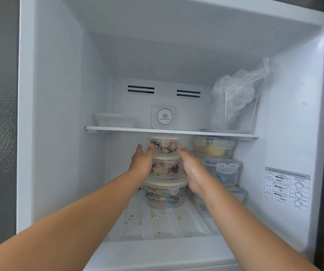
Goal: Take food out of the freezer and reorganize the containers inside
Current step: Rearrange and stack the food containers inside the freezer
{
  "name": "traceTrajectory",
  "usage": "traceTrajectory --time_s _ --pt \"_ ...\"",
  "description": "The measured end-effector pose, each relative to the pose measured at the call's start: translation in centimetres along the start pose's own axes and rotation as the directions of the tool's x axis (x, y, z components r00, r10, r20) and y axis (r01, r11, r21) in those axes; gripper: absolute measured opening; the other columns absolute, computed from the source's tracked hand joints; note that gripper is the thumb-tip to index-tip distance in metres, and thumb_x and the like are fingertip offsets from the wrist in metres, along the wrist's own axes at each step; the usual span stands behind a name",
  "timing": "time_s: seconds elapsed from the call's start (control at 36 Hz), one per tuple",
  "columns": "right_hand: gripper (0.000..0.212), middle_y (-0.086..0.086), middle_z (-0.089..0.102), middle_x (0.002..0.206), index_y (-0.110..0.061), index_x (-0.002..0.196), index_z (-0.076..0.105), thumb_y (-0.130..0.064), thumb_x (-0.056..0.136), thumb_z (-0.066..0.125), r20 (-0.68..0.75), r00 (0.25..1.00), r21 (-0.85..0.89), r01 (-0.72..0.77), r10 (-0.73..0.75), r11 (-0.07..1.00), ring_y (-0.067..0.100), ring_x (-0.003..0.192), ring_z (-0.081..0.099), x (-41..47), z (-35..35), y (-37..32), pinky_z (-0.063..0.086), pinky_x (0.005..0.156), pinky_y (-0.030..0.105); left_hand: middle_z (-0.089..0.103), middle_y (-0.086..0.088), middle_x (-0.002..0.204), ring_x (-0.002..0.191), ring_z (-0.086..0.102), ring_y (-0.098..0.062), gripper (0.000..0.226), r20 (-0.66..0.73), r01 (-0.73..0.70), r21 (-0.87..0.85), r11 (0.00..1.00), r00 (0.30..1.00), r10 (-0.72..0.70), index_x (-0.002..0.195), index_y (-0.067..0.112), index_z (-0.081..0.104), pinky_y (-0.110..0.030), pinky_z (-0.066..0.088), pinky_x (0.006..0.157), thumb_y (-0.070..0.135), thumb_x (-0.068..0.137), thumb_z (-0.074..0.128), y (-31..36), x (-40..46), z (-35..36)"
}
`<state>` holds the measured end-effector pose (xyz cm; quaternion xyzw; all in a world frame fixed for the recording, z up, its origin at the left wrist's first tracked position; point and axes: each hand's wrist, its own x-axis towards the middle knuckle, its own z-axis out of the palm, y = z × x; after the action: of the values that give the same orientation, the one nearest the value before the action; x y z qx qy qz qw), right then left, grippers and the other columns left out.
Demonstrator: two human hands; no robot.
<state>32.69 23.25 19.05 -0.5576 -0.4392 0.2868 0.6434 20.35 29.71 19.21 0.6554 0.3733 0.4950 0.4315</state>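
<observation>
Head view: at frame centre, the left hand (142, 163) and right hand (193, 171) press spread fingers against either side of a stack of round containers (165, 169). The stack stands under the freezer shelf (118, 129), beside rectangular tubs (219, 165) at right.

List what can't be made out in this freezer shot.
- Head view: right hand is motion-blurred; its grip on the round tubs is unclear.
- Left hand covers the middle tub's left side.
- The plastic bag in the clear bin hides its contents.
- Sticker on the right wall: text too small.
- The lowest clip-lid box is mostly behind the right forearm.
</observation>
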Motion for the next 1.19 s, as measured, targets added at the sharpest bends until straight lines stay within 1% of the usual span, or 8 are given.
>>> traceTrajectory --time_s 0.17,0.33,0.42,0.58,0.75,0.89,1.0,1.19 --pt "0.074 -0.002 0.021 0.155 -0.028 0.15 0.007 -0.03 0.093 0.054 0.026 0.999 -0.193 0.041 -0.037 0.98 0.019 0.139 0.026 -1.6 -0.6 1.2 0.026 0.106 0.033 0.016 -0.004 0.157 0.141 0.02 -0.027 0.067 0.048 0.153 0.039 0.987 0.987 -0.155 0.15 0.022 0.008 -0.04 0.022 0.11 0.053 0.096 0.031 -1.7 -0.9 -1.0" --pt "0.077 -0.003 0.021 0.155 -0.029 0.15 0.003 -0.022 0.093 0.055 0.091 0.994 -0.321 0.085 -0.058 0.943 0.015 0.136 0.03 -2.8 -0.1 2.0 0.028 0.103 0.027 0.025 -0.001 0.154 0.139 0.027 -0.022 0.06 0.095 0.059 -0.026 0.998 0.994 -0.056 0.149 0.028 0.011 -0.036 0.027 0.108 0.041 0.098 0.037 -2.7 -2.3 -0.9" --pt "0.078 -0.003 0.038 0.142 -0.028 0.15 0.002 -0.023 0.093 0.054 0.1 0.993 -0.341 0.089 -0.059 0.936 0.008 0.107 0.041 -2.9 0.2 2.1 0.034 0.084 0.021 0.03 -0.001 0.152 0.137 0.03 -0.021 0.062 0.107 0.054 -0.051 0.997 0.993 -0.049 0.15 0.026 0.007 -0.034 0.028 0.108 0.038 0.098 0.039 -2.5 -2.7 -0.7" --pt "0.081 -0.014 0.04 0.126 -0.028 0.149 -0.004 -0.025 0.093 0.054 0.104 0.993 -0.371 0.091 -0.056 0.924 0.003 0.092 0.046 -2.6 0.2 2.7 0.035 0.061 0.009 0.035 0.0 0.149 0.137 0.031 -0.021 0.065 0.103 0.049 -0.037 0.998 0.994 -0.045 0.149 0.025 0.005 -0.033 0.027 0.105 0.039 0.097 0.04 -2.3 -3.2 -0.3" --pt "0.079 -0.003 0.02 0.156 -0.027 0.15 0.0 -0.026 0.093 0.054 0.07 0.995 -0.427 0.09 -0.067 0.9 0.017 0.138 0.029 -3.2 -0.2 2.8 0.026 0.091 0.02 0.026 -0.004 0.154 0.139 0.029 -0.022 0.066 0.083 0.036 0.01 0.999 0.996 -0.037 0.15 0.025 0.005 -0.03 0.027 0.106 0.043 0.096 0.04 -2.6 -3.8 -0.5" --pt "0.077 -0.001 0.018 0.157 -0.022 0.15 0.003 -0.027 0.092 0.054 0.053 0.995 -0.576 0.103 -0.089 0.811 0.018 0.141 0.024 -4.8 -0.5 3.1 0.028 0.101 0.022 0.018 -0.005 0.156 0.141 0.023 -0.023 0.062 0.053 0.065 0.031 0.997 0.996 -0.067 0.15 0.02 0.007 -0.032 0.023 0.11 0.039 0.099 0.036 -2.9 -4.5 -0.5" --pt "0.072 0.004 0.001 0.159 -0.013 0.151 0.005 -0.029 0.095 0.049 0.125 0.987 -0.751 0.158 -0.096 0.641 0.018 0.146 0.003 -6.4 -0.4 4.1 0.009 0.118 0.033 0.018 -0.007 0.156 0.141 0.023 -0.024 0.06 0.02 0.079 0.07 0.994 0.997 -0.081 0.15 0.015 0.01 -0.033 0.022 0.11 0.036 0.099 0.035 -2.9 -5.3 -0.4" --pt "0.069 0.006 -0.008 0.159 -0.012 0.15 0.002 -0.032 0.098 0.042 0.173 0.983 -0.851 0.18 -0.061 0.494 0.021 0.146 -0.003 -7.2 -0.2 4.8 0.006 0.118 0.038 0.016 -0.008 0.156 0.141 0.021 -0.025 0.058 0.058 0.08 0.153 0.985 0.994 -0.09 0.149 0.011 0.013 -0.038 0.021 0.114 0.033 0.1 0.034 -3.0 -6.3 0.2"
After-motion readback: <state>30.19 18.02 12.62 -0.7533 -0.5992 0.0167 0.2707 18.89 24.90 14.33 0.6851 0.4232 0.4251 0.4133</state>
